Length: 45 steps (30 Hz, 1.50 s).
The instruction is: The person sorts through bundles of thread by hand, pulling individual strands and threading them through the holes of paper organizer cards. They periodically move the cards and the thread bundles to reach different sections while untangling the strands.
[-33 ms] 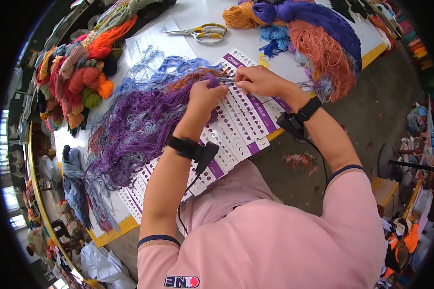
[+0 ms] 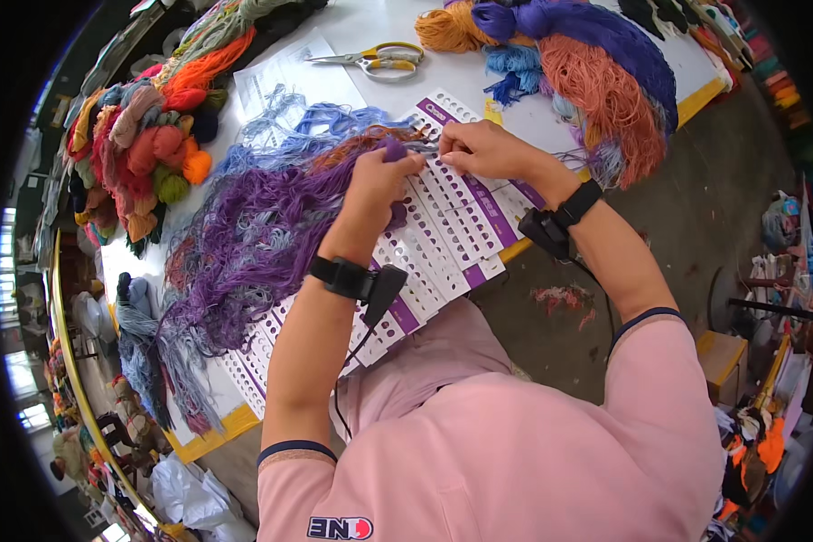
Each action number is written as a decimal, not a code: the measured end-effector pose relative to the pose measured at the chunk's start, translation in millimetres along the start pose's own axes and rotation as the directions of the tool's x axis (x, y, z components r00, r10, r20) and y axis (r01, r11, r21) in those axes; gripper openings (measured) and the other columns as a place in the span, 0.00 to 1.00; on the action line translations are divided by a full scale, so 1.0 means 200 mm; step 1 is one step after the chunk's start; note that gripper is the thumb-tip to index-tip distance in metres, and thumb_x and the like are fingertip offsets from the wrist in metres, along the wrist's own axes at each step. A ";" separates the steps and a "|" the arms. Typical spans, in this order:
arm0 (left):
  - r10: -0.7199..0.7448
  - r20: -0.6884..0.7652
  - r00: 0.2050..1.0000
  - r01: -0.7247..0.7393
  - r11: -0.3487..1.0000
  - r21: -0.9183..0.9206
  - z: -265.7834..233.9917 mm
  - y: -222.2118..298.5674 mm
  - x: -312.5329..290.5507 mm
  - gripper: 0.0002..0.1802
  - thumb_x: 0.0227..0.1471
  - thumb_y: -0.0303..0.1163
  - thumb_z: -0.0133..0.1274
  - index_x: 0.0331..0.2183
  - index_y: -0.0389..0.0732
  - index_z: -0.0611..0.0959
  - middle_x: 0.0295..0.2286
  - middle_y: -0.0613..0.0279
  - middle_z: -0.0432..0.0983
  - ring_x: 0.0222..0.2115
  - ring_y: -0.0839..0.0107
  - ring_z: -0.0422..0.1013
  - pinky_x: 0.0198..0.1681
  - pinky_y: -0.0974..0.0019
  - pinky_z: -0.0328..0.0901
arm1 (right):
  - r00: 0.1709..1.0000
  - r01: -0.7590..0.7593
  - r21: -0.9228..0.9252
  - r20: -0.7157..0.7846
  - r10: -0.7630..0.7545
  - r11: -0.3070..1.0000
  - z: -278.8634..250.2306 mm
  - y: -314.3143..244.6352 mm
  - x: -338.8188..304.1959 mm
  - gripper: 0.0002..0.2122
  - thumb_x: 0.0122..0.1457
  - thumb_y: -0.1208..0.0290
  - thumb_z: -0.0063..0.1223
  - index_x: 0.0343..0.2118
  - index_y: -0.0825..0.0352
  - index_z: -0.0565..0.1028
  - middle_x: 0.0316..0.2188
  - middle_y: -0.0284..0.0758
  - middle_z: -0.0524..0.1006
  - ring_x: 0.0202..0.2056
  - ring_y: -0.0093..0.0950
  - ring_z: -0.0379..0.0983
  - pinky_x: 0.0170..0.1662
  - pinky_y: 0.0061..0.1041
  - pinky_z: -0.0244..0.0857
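The purple yarn (image 2: 312, 199) lies in a loose, tangled swath across the punched cards (image 2: 486, 210), its long axis running from near left to far right and its far-right end meeting the left hand (image 2: 378, 181). From those fingers, therefore, the bulk of the yarn trails leftward and back toward the person; the left hand is the nearer of the two, its thumb and fingers closed on a purple bunch. The right hand (image 2: 488, 152), just beyond and to the right, hangs over the far part of the cards, fingers curled and tips drawn together; I cannot tell from here whether a strand lies between them. The rows of holes run obliquely, from far left to near right, across the yarn's direction. Beside the purple lie rust yarn (image 2: 357, 144) and blue yarn (image 2: 348, 117); farther off, on the white table (image 2: 361, 23), are a paper sheet (image 2: 289, 77) and scissors (image 2: 390, 65), with a mixed heap (image 2: 144, 135) at left and a larger-skeined heap (image 2: 596, 81) at right.
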<state>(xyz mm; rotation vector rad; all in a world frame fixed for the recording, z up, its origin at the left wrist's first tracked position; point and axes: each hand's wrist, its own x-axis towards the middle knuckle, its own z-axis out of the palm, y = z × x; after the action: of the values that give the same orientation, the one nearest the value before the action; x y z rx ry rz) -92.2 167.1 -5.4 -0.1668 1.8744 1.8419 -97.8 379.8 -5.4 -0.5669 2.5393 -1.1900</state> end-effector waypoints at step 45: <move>0.359 0.061 0.931 -0.198 0.640 -0.743 -1.01 0.83 -0.76 0.13 0.61 0.24 0.42 0.45 0.26 0.70 0.30 0.58 0.65 0.23 0.78 0.56 0.26 0.74 0.55 | 0.878 -0.319 0.920 0.377 0.296 -0.226 0.86 -0.80 0.48 0.08 0.60 0.69 0.52 0.28 0.66 0.69 0.18 0.29 0.67 0.14 0.16 0.57 0.15 0.16 0.49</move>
<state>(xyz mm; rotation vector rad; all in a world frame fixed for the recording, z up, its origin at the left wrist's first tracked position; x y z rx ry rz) -84.1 -54.8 201.4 0.0593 0.9564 2.6365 -76.3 128.0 4.2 0.5088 0.7497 -2.2707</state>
